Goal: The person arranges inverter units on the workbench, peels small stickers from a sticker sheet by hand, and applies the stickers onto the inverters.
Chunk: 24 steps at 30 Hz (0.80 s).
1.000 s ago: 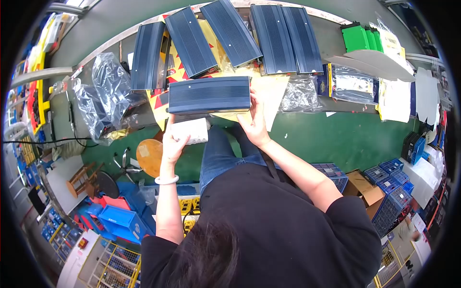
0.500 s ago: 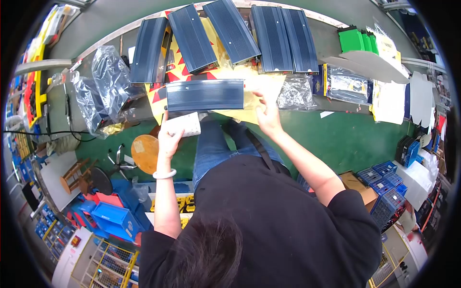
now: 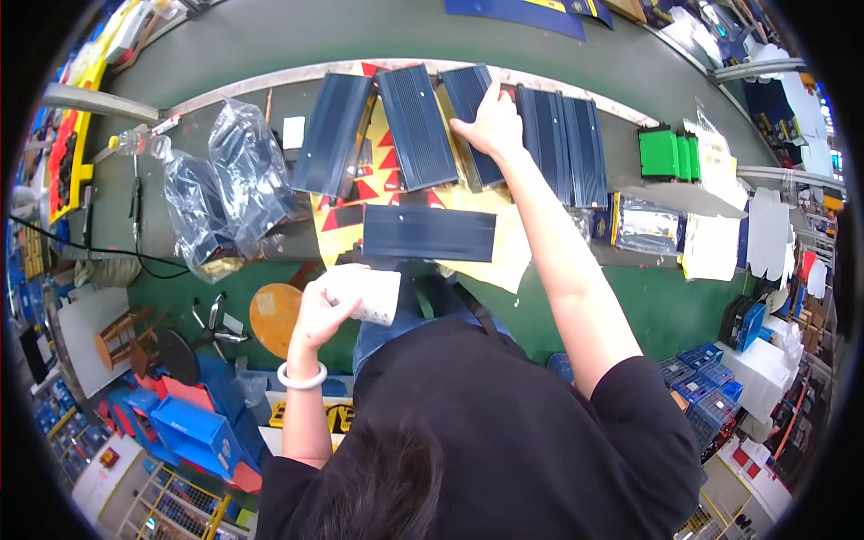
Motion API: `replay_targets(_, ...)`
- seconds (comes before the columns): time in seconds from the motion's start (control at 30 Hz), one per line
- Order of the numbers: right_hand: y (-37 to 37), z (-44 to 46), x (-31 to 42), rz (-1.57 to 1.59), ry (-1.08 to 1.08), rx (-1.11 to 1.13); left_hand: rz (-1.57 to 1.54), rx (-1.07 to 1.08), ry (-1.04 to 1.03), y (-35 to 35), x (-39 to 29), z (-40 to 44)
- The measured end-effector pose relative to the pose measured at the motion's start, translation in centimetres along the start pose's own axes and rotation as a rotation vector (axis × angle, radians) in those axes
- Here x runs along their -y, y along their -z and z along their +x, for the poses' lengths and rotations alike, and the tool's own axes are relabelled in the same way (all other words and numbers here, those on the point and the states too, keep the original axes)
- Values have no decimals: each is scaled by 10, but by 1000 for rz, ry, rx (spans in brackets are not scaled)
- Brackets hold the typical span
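My left hand is closed on a white folded sheet with small specks near its edge; paper or cloth, I cannot tell. It is just below a dark blue ribbed metal housing lying crosswise at the bench's near edge. Farther up, my right hand lies over another ribbed housing, index finger stretched forward and thumb spread toward its left edge. Several like housings stand in a row: one on the left, one beside it, and a pair on the right.
Clear-plastic-wrapped parts lie on the left of the bench. Yellow sheeting with red triangles is under the housings. Green blocks and a bagged part are on the right. Behind, a round wooden stool stands on the floor.
My right hand has gone from beside the crosswise housing up to a housing in the row. My left hand, with the white sheet, has drawn back slightly from the crosswise housing. The view has shifted.
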State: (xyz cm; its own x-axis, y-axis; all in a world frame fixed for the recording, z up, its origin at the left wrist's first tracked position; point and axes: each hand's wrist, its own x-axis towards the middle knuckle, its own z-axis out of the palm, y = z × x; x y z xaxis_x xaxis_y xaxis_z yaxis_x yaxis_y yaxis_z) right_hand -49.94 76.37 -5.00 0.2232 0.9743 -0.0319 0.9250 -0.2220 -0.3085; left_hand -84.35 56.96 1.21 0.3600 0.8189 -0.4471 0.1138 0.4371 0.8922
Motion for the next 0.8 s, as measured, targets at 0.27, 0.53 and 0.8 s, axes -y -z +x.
replay_targets(0.27,1,12,9,16,-228,108,-64,52,-22,34,-13,21)
replay_targets(0.53,49,-22,-15,520,-200,-102,-76,65,-44,45,-18,38)
replay_targets(0.8,144,-70,-14,665,177,-20,-52,141,-29,33,-39,42)
